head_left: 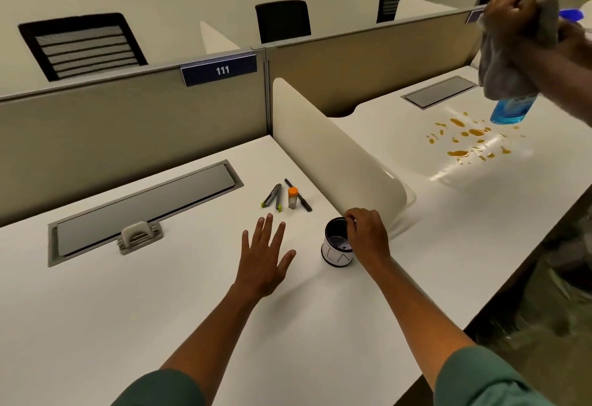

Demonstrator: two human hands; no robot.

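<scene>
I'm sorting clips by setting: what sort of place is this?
Probably an open-plan office or study hall: rows of white desks split by partition panels, a plate numbered 111, and office chairs behind.

Right hand grips cup rim; left hand hovers flat nearby

cup: white wall with thin black line pattern, black rim and base
vial: clear, orange cap
counter: white
spill: orange-brown
spray bottle: blue
cloth: grey
</scene>
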